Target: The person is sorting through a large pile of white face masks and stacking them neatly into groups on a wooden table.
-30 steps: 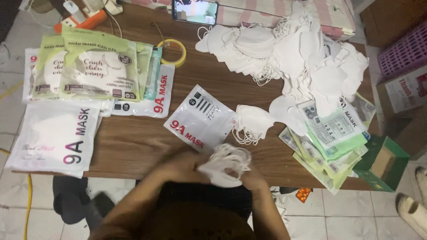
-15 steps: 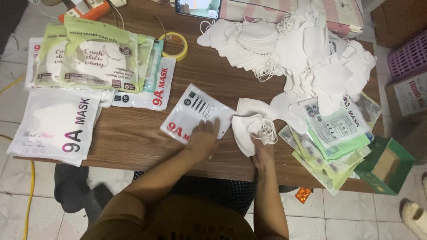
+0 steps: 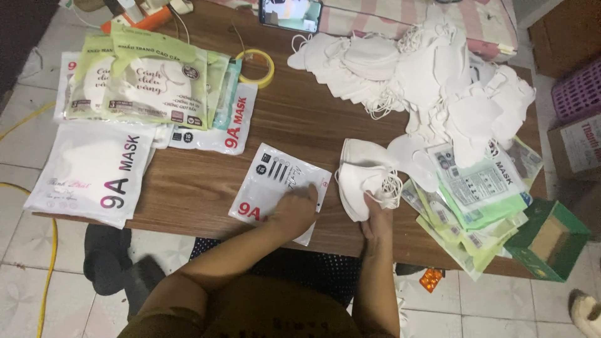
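Here, the left hand [image 3: 294, 211] pressed flat, fingers together, on a white pouch [image 3: 275, 188]; the right hand [image 3: 375, 219] pinched folded white masks [image 3: 363, 178] just beyond its fingertips; steadying the pouch seemed wise.

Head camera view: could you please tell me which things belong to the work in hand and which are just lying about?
In hand:
- left hand pressing on a white mask pouch
- right hand holding folded white masks
- loose mask pile
- stacks of green pouches

Lying about:
- yellow tape roll
- phone
- green box
- orange blister pack on the floor
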